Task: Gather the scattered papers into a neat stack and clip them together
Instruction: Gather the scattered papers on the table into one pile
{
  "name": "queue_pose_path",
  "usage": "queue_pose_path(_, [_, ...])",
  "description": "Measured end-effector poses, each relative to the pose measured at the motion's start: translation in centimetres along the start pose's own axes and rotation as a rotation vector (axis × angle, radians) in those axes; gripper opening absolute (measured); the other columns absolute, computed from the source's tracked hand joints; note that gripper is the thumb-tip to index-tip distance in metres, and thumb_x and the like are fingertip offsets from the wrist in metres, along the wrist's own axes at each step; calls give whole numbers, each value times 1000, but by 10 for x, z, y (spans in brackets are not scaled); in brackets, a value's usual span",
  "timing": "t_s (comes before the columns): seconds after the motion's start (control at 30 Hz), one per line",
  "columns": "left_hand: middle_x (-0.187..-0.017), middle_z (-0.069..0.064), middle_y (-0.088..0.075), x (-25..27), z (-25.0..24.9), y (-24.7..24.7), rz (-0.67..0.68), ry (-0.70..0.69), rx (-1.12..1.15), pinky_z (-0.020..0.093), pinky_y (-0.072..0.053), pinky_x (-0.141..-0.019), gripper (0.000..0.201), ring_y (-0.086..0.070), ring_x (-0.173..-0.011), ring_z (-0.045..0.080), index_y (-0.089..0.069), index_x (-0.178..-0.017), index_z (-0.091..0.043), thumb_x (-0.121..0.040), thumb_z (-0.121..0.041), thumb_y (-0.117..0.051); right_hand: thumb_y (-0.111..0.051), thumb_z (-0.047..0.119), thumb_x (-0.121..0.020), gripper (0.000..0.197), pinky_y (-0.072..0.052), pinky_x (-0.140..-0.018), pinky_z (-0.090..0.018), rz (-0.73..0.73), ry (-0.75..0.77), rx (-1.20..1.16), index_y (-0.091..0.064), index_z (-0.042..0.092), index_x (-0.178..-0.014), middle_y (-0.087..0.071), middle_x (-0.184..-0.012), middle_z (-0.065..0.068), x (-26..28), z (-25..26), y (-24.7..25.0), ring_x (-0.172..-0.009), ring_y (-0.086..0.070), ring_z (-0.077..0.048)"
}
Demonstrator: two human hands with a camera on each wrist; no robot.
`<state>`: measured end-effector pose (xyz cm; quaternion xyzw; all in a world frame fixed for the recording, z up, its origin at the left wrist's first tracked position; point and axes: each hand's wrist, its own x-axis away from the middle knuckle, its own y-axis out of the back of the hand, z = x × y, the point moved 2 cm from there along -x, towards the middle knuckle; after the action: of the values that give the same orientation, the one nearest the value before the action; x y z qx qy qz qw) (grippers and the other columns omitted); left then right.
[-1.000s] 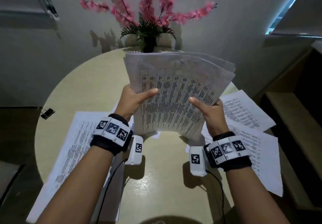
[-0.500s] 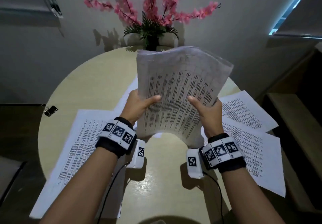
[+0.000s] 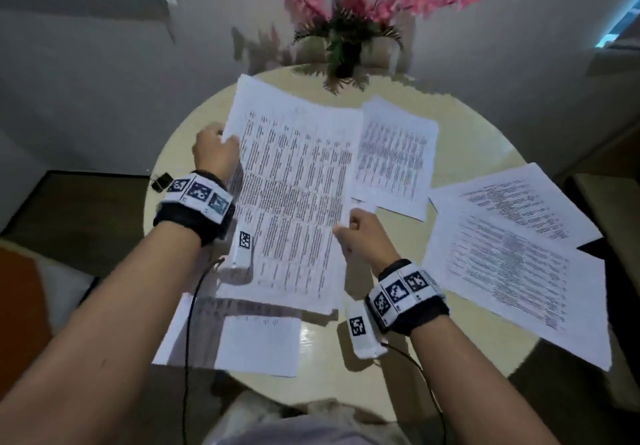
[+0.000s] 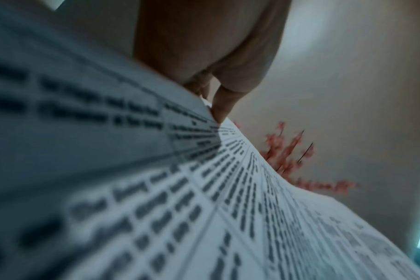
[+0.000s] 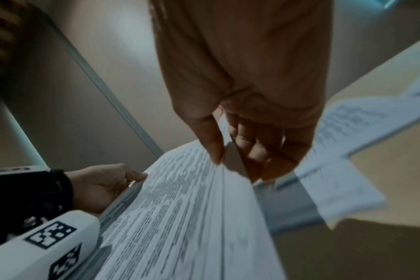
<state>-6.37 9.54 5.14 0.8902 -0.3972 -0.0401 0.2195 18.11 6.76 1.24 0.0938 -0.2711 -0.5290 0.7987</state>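
Stack of papers (image 3: pixel 294 195) is mid-frame in the head view, held flat and low over the round bench (image 3: pixel 485 139), long edge running away from the person.

Left hand (image 3: pixel 214 152) grips the stack's far-left edge, upper left of the stack; thumb on top, other fingers under. Left wrist view: thumb tip (image 4: pixel 219 111) pressing the paper edge, printed sheets filling the lower frame, blurred.

Right hand (image 3: pixel 363 236) grips the right edge, lower than the left hand's hold. Right wrist view: thumb (image 5: pixel 212 144) on top, curled fingers (image 5: pixel 254 144) under the sheets, pinching them.

So the stack spans between the two grips, diagonal hold: left far, right near.

Loose sheets on the bench:
- one sheet (image 3: pixel 394 157) just right of the stack, upper centre; the stack's right edge overlaps it
- two overlapping sheets (image 3: pixel 512 257) at right of frame, lower one hanging past the bench edge
- sheets (image 3: pixel 256 344) below the stack at lower centre, partly under the left forearm

Binder clip (image 3: pixel 161 181), small and dark, sits at the bench's left edge, just left of the left wristband, apart from the stack.

Pink flower plant (image 3: pixel 349 29) at top centre, at the far edge of the bench against the wall.

Edges of the held stack look slightly fanned at the near end; exact alignment hard to tell from blur.
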Motion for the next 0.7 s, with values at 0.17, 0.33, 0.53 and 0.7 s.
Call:
queue_pose_path(0.17, [-126, 25, -56, 2, 81, 27, 118, 131, -338, 37, -40, -84, 26, -53, -107, 38, -55, -111, 1, -94, -7, -38, -61, 7, -84, 45, -27, -48, -24, 154, -221, 178, -25, 16, -58, -27, -58, -1, 4, -26, -65, -51, -28, -14])
queue_pose_path(0.33, [-149, 21, -23, 13, 135, 28, 293, 431, -553, 49, -28, -110, 53, -26, -135, 41, -25, -143, -12, -94, -25, -41, -54, 6, -80, 25, -30, -55, -25, 99, -283, 311, -32, 13, -71, -34, -77, 0, 6, -39, -97, -66, -36, -16])
queue_pose_path(0.53, [-154, 19, -12, 27, 134, 10, 255, 459, -459, 49, -21, -113, 74, -13, -141, 40, -2, -147, -7, -90, -16, -49, -51, 17, -85, 11, -33, -57, -25, 117, -254, 259, -46, 8, -83, -39, -96, -9, 3, -36, -106, -70, -45, -18])
queue_pose_path(0.7, [-152, 18, -12, 24, 103, -20, 193, 279, -510, 51, -19, -114, 71, -13, -139, 36, -15, -145, -11, -86, -20, -54, -56, 12, -84, 9, -38, -68, -26, -60, -228, 213, -55, 8, -92, -51, -91, -6, -21, -54, -21, -84, -55, -21])
